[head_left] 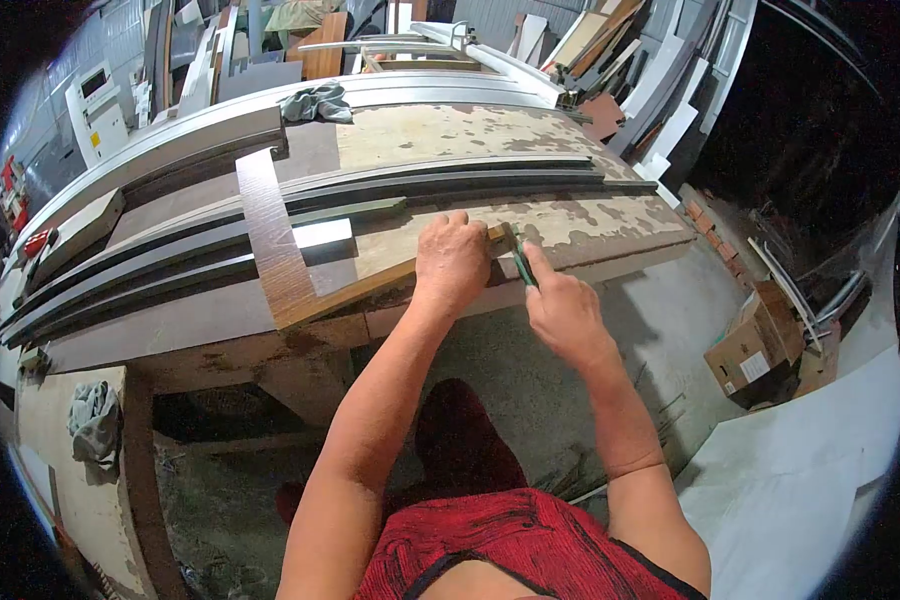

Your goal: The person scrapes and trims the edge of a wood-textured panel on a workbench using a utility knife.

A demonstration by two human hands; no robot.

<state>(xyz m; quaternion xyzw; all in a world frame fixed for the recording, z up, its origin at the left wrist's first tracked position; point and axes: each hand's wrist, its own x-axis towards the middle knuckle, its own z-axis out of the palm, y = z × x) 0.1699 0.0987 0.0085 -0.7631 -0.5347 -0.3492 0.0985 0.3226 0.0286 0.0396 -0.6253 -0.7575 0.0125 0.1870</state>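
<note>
A narrow brown wooden strip [365, 292] lies along the front edge of the worktable [630, 235]. My left hand [452, 258] is closed on the strip near its right end, fingers curled over it. Just to the right, my right hand [565, 305] grips a thin green tool [522, 262] whose upper part is at the strip's right end; whether they touch is unclear. A wood-grain panel [273, 235] lies crosswise at the strip's left end, beside a small white piece [323, 233].
Long dark and silver profiles [450, 182] run across the table behind my hands. A grey cloth [316, 103] lies at the back, another cloth [94, 424] on the lower left bench [45, 385]. A cardboard box [753, 345] stands on the floor at right.
</note>
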